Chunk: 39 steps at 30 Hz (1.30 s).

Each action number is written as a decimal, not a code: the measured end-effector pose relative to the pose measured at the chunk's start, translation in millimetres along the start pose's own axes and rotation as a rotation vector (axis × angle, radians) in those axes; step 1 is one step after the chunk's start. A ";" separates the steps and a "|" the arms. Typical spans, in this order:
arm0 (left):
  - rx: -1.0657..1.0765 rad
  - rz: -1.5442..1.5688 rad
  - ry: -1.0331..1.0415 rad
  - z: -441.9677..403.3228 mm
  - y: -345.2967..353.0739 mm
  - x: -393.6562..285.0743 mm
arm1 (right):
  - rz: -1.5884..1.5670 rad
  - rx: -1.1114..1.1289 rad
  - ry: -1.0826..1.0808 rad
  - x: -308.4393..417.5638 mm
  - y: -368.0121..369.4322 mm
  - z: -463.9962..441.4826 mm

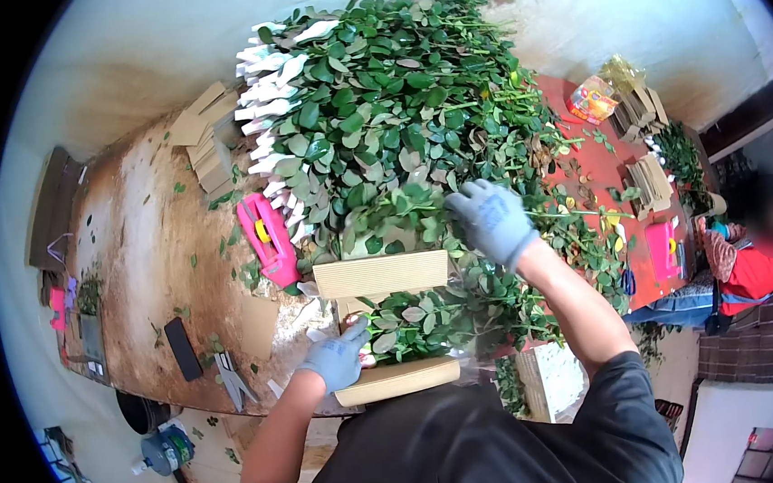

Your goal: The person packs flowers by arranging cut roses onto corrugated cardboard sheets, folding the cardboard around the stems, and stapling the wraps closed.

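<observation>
My left hand (pixel 337 359), in a grey glove, lies at the left end of a leafy bundle (pixel 415 321), its fingers bent around something I cannot make out. Strips of corrugated cardboard stand on both sides of this bundle: one (pixel 382 275) on the far side, another (pixel 398 382) along the near side, by my body. Also gloved, my right hand (pixel 491 220) is over leafy stems at the near right edge of the big pile of green stems (pixel 403 104). White wrapped ends (pixel 271 96) line the pile's left side.
A pink tape dispenser (pixel 268 242), cardboard pieces (pixel 209 155), a black phone (pixel 182 348) and scissors (pixel 234 381) lie on the left of the wooden table (pixel 125 262). On the red surface (pixel 603 170) are more cardboard stacks. A person in red (pixel 757 280) is at the far right.
</observation>
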State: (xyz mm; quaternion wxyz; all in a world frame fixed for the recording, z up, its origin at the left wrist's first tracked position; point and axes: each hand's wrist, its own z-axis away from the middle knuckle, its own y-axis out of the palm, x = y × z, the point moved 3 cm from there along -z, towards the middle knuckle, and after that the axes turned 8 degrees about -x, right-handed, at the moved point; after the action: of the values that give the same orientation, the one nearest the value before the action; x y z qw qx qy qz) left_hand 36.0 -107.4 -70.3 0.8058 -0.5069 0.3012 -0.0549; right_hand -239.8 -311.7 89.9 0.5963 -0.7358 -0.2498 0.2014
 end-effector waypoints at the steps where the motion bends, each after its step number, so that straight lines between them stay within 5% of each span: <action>1: -0.010 0.008 -0.005 -1.3 -8.3 -4.8 | -0.012 -0.082 -0.018 -0.3 -16.6 7.5; 8: -0.022 0.115 -0.083 0.2 1.5 1.2 | -0.182 -0.299 -0.099 29.5 -110.2 68.2; 9: 0.126 0.129 -0.193 -1.1 -10.4 -4.9 | -0.223 -0.312 -0.129 33.8 -113.3 74.7; 15: -0.017 0.115 -0.119 -0.5 4.9 2.1 | -0.345 -0.185 -0.177 65.2 -66.9 113.5; 18: -0.024 1.004 -0.410 -2.8 43.1 24.0 | -0.255 -0.001 -0.147 57.7 -19.6 129.1; 20: 0.127 0.113 -0.197 -4.4 -0.1 1.3 | -0.226 0.041 -0.140 41.8 13.1 138.6; 23: 0.112 0.119 -0.250 -2.0 -9.2 -4.2 | -0.166 0.135 -0.078 18.8 57.2 153.4; 25: 0.096 0.152 -0.241 0.3 -26.8 -14.9 | 0.116 0.419 -0.024 10.3 82.5 161.9; 29: 0.080 0.194 -0.216 0.9 -18.0 -8.1 | 0.252 0.356 0.010 46.8 57.7 145.6; 33: 0.152 0.174 -0.234 -0.8 -28.0 -14.1 | -0.148 0.233 -0.076 117.7 12.8 96.7; 39: 0.059 0.144 -0.181 2.3 -16.6 -6.0 | 0.083 0.154 -0.302 155.6 127.3 66.5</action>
State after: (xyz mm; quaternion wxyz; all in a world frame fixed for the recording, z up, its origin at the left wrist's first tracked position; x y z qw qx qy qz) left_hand 35.9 -111.2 -52.9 0.8460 -0.4631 0.2612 0.0402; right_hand -139.5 -186.3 -48.3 0.5976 -0.6593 -0.2896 0.3526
